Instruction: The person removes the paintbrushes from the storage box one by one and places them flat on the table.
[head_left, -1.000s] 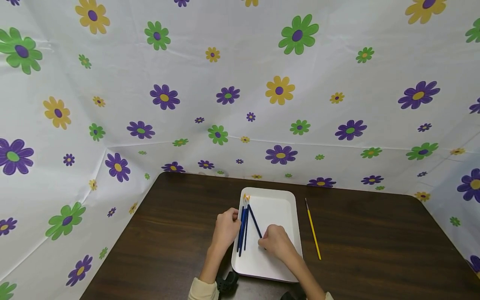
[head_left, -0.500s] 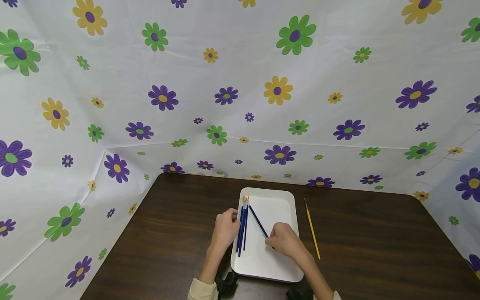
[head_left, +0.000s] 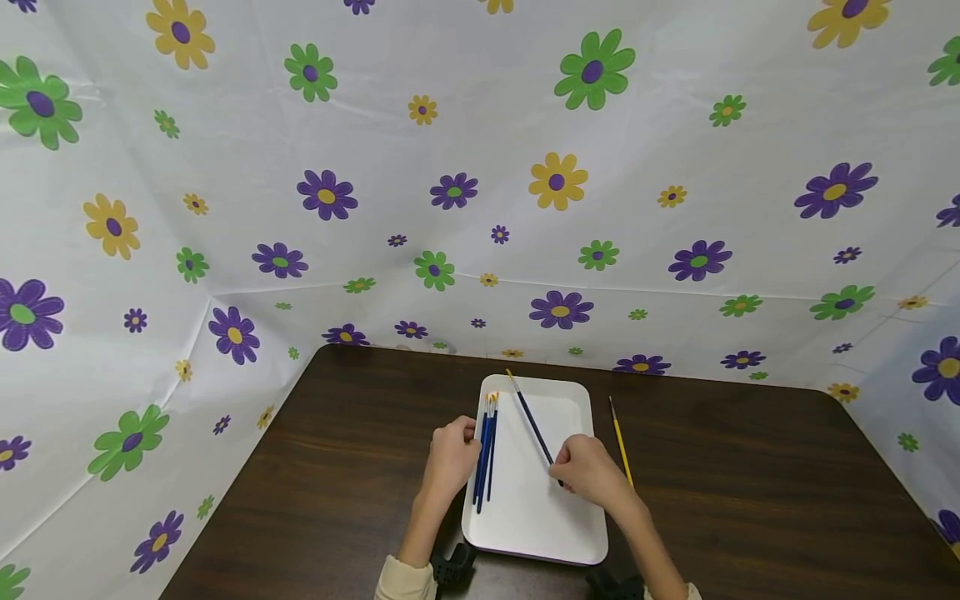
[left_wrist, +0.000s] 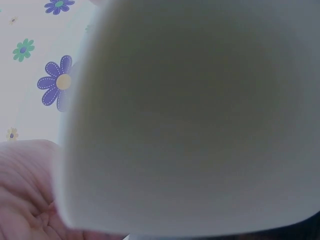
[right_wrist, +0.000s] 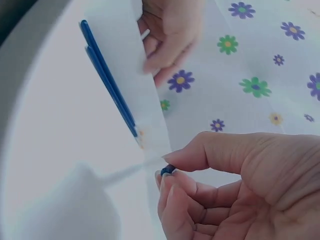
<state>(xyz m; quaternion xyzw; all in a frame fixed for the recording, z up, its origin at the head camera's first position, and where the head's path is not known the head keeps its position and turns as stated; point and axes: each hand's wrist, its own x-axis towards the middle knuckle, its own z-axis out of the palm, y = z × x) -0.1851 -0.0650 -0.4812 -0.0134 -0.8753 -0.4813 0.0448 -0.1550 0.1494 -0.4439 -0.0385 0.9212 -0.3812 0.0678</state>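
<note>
One slim navy paintbrush (head_left: 536, 428), pinched by your right hand (head_left: 590, 472), overhangs the white oblong tray's (head_left: 525, 523) far edge, apparently mid-positioning, needing steadiness.

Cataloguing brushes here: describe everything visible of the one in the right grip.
The paintbrush is slim and straight, with a dark blue handle and a yellowish tip; material unclear. The right grip pinches it near its handle end. It slants over the white tray, tip pointing away; whether it touches the tray is unclear.
</note>
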